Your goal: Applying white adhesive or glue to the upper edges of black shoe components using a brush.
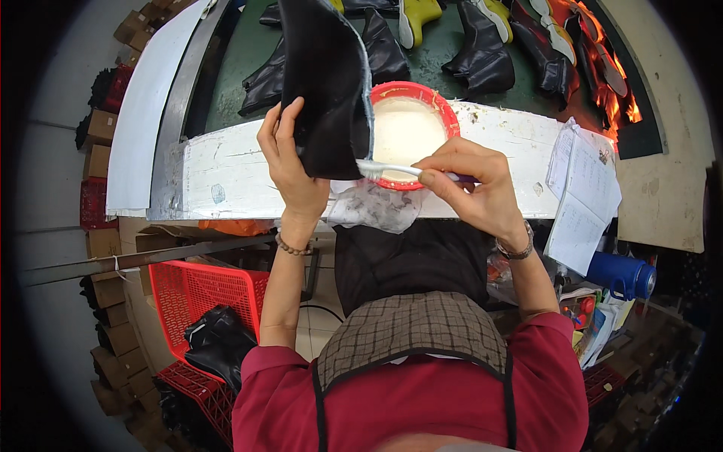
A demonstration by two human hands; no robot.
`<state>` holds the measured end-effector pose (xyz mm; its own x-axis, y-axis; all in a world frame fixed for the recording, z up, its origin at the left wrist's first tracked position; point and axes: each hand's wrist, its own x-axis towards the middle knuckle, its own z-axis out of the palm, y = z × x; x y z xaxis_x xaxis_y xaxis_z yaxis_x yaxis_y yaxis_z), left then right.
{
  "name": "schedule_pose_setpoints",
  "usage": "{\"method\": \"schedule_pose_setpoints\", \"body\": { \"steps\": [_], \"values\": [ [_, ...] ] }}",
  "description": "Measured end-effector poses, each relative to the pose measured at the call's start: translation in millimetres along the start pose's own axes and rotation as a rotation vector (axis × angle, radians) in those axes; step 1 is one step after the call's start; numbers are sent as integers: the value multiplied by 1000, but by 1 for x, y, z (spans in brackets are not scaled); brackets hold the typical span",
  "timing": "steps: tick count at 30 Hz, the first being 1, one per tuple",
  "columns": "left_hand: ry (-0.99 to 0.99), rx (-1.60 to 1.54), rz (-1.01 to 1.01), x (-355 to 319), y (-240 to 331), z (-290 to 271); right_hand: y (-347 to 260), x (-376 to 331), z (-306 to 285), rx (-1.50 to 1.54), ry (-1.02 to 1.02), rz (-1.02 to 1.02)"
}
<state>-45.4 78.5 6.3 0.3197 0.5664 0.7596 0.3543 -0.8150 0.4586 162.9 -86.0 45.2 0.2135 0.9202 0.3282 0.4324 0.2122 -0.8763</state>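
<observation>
My left hand (292, 154) grips a black leather boot upper (320, 90) by its lower left side, holding it tilted above the white bench. A pale, fuzzy edge runs down the upper's right side. In my right hand (478, 177) is a white toothbrush (399, 167), pinched between thumb and fingers. Its bristles touch the bottom right corner of the upper. Directly behind the brush stands a red-rimmed bowl (449, 113) filled with a creamy white liquid. A stained white cloth (380, 211) hangs over the bench's front edge, just below the bowl.
Several black boot uppers (482, 56) and yellow boot lasts (416, 21) lie on the dark green surface (226, 98) beyond the white bench (252, 169). Written papers (584, 196) hang at the right, above a blue flask (621, 276). A red basket (203, 282) holds black pieces at lower left.
</observation>
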Motion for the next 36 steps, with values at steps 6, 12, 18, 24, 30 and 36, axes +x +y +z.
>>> {"method": "schedule_pose_setpoints", "body": {
  "steps": [6, 12, 18, 24, 30, 36],
  "values": [
    [-304, -457, -669, -17, -49, -70, 62, 20, -18, -402, 127, 59],
    [-391, -812, -1162, -18, -55, -112, 75, 27, -31, -657, 50, 2],
    [-464, -1264, -1298, -36, -65, -116, 48, 55, -17, -70, 77, -218],
    [-242, -1171, -1253, -47, -82, -122, 54, 36, -29, -117, 75, -147],
    [-421, -1255, -1283, -45, -85, -117, 51, 31, -29, -94, 67, -112],
    [-646, -1170, -1242, -35, -73, -106, 42, 59, -18, -150, -23, -234]
  ]
}}
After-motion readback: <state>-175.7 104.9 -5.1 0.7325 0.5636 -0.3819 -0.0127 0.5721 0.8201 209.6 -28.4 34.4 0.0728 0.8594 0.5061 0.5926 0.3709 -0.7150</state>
